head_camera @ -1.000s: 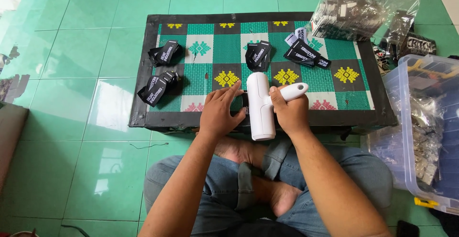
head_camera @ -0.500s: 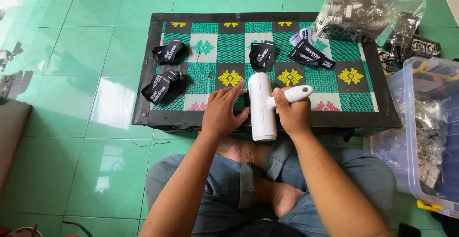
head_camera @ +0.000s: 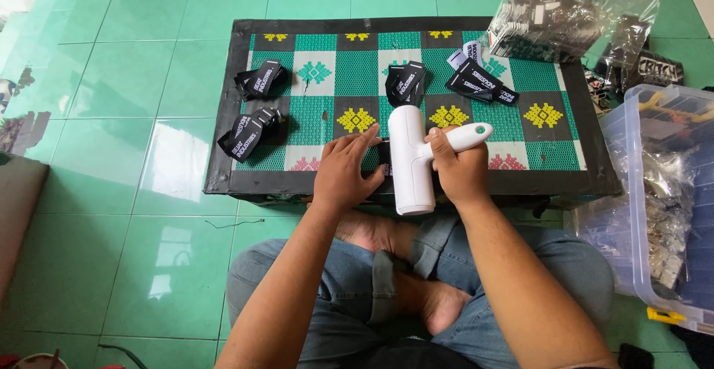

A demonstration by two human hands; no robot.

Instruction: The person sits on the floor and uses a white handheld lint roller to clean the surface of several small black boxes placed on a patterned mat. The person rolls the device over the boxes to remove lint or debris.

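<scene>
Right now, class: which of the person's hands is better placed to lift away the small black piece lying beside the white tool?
Probably the left hand: it lies flat against the black piece, while the right hand grips the white tool by its handle.

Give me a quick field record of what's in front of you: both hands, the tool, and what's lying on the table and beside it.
left hand: flat on a black item at the table's near edge
right hand: gripping the white handheld tool by its handle
white handheld tool: body pressed down beside the left hand
table: low, green patterned top, black border
folded black straps: several piles across the table
clear plastic bag: far right corner
clear plastic bin: floor, right
</scene>
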